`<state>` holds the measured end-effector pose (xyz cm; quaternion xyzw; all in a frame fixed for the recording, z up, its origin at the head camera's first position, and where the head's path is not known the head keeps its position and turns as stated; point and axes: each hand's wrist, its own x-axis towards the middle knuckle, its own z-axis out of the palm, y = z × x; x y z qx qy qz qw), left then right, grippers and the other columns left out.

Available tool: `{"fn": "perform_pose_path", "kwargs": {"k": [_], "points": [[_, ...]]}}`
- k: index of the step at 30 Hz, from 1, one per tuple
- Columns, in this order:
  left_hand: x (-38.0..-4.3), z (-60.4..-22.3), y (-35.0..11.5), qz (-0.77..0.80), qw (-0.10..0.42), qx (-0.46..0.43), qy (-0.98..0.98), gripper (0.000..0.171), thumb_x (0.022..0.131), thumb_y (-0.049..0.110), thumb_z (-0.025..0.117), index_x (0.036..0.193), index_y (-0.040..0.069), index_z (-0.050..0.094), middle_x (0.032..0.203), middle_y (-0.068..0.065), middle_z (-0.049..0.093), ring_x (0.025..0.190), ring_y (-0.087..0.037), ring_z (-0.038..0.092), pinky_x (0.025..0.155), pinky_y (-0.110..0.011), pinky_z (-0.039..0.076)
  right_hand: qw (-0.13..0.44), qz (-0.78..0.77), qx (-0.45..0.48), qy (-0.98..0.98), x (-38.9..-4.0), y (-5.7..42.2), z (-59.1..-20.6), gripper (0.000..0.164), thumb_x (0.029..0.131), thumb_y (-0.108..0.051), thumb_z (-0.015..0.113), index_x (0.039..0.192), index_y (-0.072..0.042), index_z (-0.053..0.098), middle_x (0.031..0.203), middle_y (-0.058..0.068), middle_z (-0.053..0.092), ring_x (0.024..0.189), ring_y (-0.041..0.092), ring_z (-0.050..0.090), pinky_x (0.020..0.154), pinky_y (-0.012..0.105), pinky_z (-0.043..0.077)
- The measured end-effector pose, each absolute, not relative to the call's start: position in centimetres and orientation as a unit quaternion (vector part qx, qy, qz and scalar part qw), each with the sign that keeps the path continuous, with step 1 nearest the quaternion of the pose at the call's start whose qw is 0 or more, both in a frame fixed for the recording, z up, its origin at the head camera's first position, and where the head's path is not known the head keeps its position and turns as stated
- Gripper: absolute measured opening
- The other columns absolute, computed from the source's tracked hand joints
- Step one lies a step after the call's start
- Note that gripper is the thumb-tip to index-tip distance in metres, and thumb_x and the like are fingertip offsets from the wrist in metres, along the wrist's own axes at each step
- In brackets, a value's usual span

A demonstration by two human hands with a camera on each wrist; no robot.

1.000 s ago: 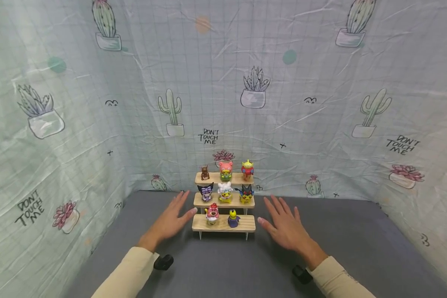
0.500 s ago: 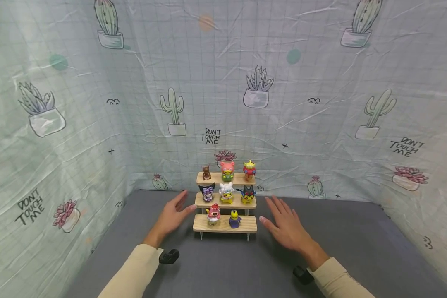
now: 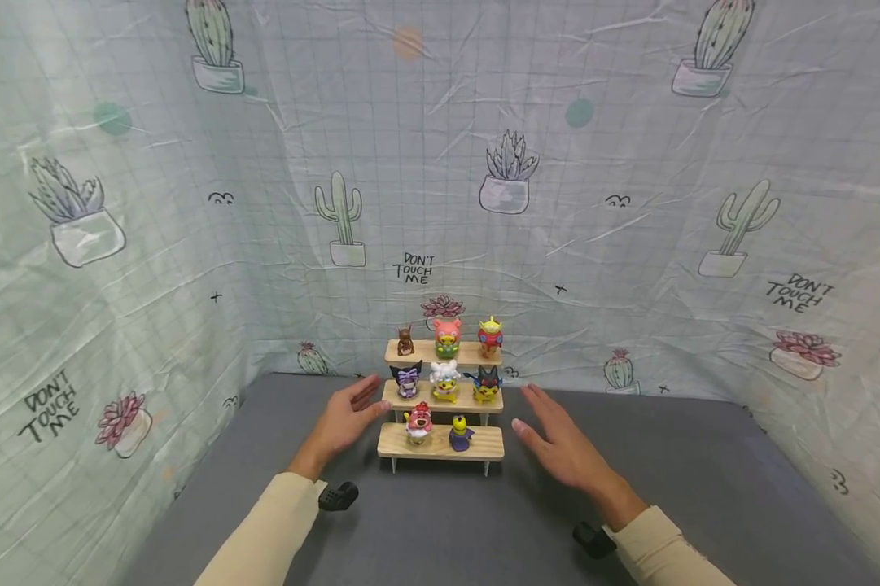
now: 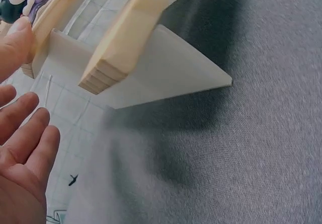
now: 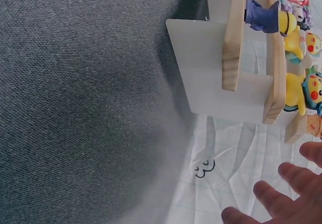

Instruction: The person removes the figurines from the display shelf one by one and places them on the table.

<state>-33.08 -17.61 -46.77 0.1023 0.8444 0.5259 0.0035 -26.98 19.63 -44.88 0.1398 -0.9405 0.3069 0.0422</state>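
A three-tier wooden display stand (image 3: pixel 483 443) with white side supports carries small toy figurines. On the bottom tier are a pink figurine (image 3: pixel 418 423) and a purple-caped yellow one (image 3: pixel 460 435). A black-and-purple figurine (image 3: pixel 408 380), a white-hooded one (image 3: pixel 444 380) and a dark-eared one (image 3: pixel 487 384) fill the middle tier. Brown (image 3: pixel 405 342), pink-and-green (image 3: pixel 447 338) and red-and-yellow (image 3: pixel 490 335) figurines top it. My left hand (image 3: pixel 343 425) is beside the stand's left end, thumb close to the middle tier; contact cannot be told. My right hand (image 3: pixel 566 446), fingers extended, stays apart from the right end.
The stand is on a dark grey tabletop (image 3: pixel 440 537). A pale cloth (image 3: pixel 440 163) printed with cacti hangs behind and along both sides. Each wrist bears a black camera, one on the left (image 3: pixel 339 496) and one on the right (image 3: pixel 593 540).
My left hand has shifted slightly right, nearer the stand, its fingers turning inward. The right hand's fingers have drawn closer together. The figurines keep their places on the tiers.
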Motion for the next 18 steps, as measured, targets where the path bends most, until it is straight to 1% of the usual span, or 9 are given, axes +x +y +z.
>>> {"fn": "perform_pose_path", "kwargs": {"k": [5, 11, 18], "points": [[-33.5, -46.6, -17.6, 0.533, 0.013, 0.097, 0.84, 0.07, 0.101, 0.026, 0.071, 0.16, 0.003, 0.04, 0.163, -0.017, 0.045, 0.152, -0.035, 0.044, 0.122, -0.05, 0.045, 0.049, 0.336, 0.137, -0.931, -27.1, 19.6, -44.6, 0.07, 0.109, -0.046, 0.052, 0.165, -0.01, 0.031, 0.172, 0.017, 0.028, 0.158, 0.044, 0.029, 0.127, 0.071, 0.025], [-33.5, -46.3, -17.6, 0.529, 0.024, 0.095, 0.843, 0.066, 0.101, 0.025, 0.071, 0.158, 0.004, 0.044, 0.162, -0.018, 0.046, 0.15, -0.036, 0.046, 0.118, -0.05, 0.049, 0.059, 0.374, 0.129, -0.917, -27.4, 19.8, -44.1, 0.066, 0.109, -0.042, 0.053, 0.164, -0.01, 0.034, 0.17, 0.019, 0.033, 0.157, 0.043, 0.032, 0.128, 0.068, 0.028], [-33.7, -46.4, -17.3, 0.532, 0.031, 0.105, 0.84, 0.069, 0.101, 0.026, 0.072, 0.158, 0.0, 0.042, 0.162, -0.023, 0.044, 0.149, -0.041, 0.045, 0.118, -0.05, 0.05, 0.055, 0.416, 0.125, -0.899, -27.8, 20.1, -43.8, 0.063, 0.109, -0.037, 0.053, 0.164, -0.011, 0.034, 0.169, 0.019, 0.035, 0.155, 0.043, 0.036, 0.125, 0.065, 0.035]]}}
